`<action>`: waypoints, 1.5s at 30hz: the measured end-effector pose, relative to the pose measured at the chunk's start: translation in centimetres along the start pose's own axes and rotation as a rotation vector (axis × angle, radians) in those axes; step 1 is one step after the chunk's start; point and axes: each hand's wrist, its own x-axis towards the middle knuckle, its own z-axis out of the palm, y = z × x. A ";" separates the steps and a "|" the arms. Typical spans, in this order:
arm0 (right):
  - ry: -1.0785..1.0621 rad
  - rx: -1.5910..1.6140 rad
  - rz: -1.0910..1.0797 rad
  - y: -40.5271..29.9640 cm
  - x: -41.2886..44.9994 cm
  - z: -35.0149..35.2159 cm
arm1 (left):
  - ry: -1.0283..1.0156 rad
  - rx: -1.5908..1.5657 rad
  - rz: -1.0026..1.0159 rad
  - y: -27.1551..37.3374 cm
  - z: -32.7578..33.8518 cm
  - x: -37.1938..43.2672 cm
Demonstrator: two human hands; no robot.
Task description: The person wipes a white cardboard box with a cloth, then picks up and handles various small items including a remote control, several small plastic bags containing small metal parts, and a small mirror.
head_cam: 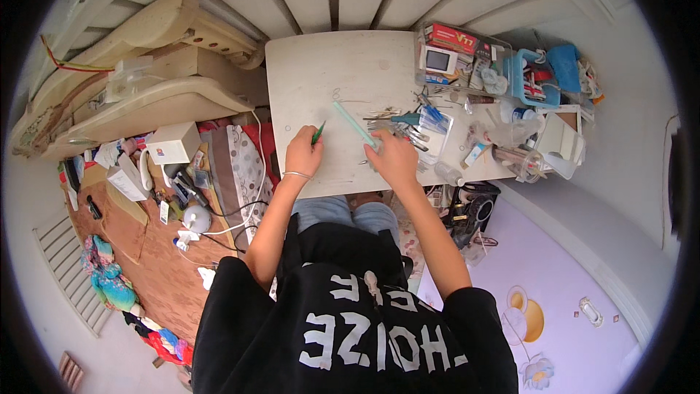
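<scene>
My left hand (304, 154) is over the left part of the white tabletop (306, 76), its fingers closed on a slim green pointed tool (318, 133), whose exact kind I cannot tell. In my right hand (391, 155) is the near end of a flat, pale green strip (350, 120), held between thumb and fingers. The strip slants away to the upper left across the table. Just beyond the right hand lie a teal-handled screwdriver (406, 119), several metal tools (411, 135) and a clear plastic packet (437, 134).
At the back right stand a clear box (464, 86) of small goods and a blue basket (515, 76). A small clear bottle (449, 174) lies by the front edge, with a jar of sticks (529, 166) farther right. A cluttered brown surface (164, 246) is on the left.
</scene>
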 end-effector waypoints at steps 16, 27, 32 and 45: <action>-0.050 0.088 -0.018 -3.6 2.8 1.3 | 0.041 -0.620 -0.330 1.4 3.4 0.8; -0.059 0.326 -0.024 -2.8 -2.0 -3.2 | -0.136 -0.683 -0.128 4.3 5.1 0.9; -0.022 0.464 0.067 -0.7 -5.1 -5.8 | -0.335 -0.817 -0.354 6.8 5.2 2.7; 0.065 0.566 0.125 3.5 -9.2 -8.2 | 0.308 0.445 0.969 22.4 16.0 18.9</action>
